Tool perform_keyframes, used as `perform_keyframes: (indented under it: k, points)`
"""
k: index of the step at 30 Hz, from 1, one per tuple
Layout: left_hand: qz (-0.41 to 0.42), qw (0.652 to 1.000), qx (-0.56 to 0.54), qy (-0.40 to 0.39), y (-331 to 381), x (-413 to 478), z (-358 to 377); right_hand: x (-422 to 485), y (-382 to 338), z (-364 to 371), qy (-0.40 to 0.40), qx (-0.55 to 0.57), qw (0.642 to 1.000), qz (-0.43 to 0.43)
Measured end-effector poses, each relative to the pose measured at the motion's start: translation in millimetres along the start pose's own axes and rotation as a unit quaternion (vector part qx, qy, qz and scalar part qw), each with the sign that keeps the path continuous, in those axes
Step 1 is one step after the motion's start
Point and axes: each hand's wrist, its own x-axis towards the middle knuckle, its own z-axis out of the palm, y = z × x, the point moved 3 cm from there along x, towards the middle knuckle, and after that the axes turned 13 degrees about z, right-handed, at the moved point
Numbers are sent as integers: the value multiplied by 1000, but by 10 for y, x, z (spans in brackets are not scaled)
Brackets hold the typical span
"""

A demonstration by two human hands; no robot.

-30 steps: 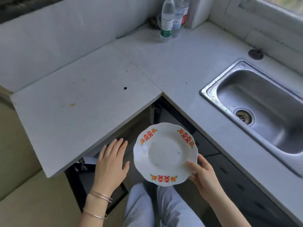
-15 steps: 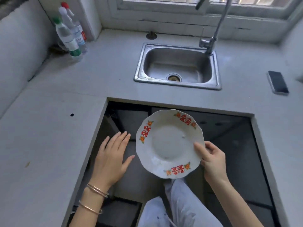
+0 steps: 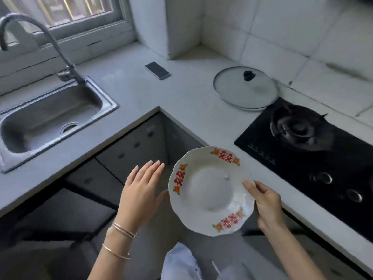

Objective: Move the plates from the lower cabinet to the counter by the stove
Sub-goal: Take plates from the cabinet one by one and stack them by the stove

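My right hand [image 3: 266, 203] pinches the plate [image 3: 210, 190] at its right rim, thumb on top and fingers underneath; my left hand [image 3: 139, 193] is released, fingers straight, just beside the left rim, and whether the thumb touches it I cannot tell. The plate hangs in the air in front of the counter [image 3: 191, 102], near the stove [image 3: 302, 146]. To set it down well I would bring the left hand under the rim, level the plate, and lower it onto the bare stretch between the stove and the corner, short of the glass lid [image 3: 245, 87]. The plate is round, so it has no long axis; its hollow faces up, tipped slightly toward me.
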Motion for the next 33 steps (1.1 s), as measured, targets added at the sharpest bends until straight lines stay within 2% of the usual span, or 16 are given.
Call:
perform_keyframes:
  k: [6,13,19,24,29,33]
  points:
    - [180,983,-19,-13,1226,808,244,-311,32,-1495,143,77,987,-14]
    - [366,929,-59,-7,3033,1242,561,-948,367,-3238,268,183,946,-12]
    - [461,883,-84,-32,4499,1260,778,-1681,747,-4412,359,281,890,-18]
    - [545,830,-113,-32,5509,1150,892,-2150,1033,-5057,426,345,836,-25]
    - [605,788,-110,-34,6292,1199,1005,-2340,1062,-5578,458,375,805,-39]
    - [626,773,-99,-37,6808,1352,1156,-2252,985,-6031,478,382,790,-45]
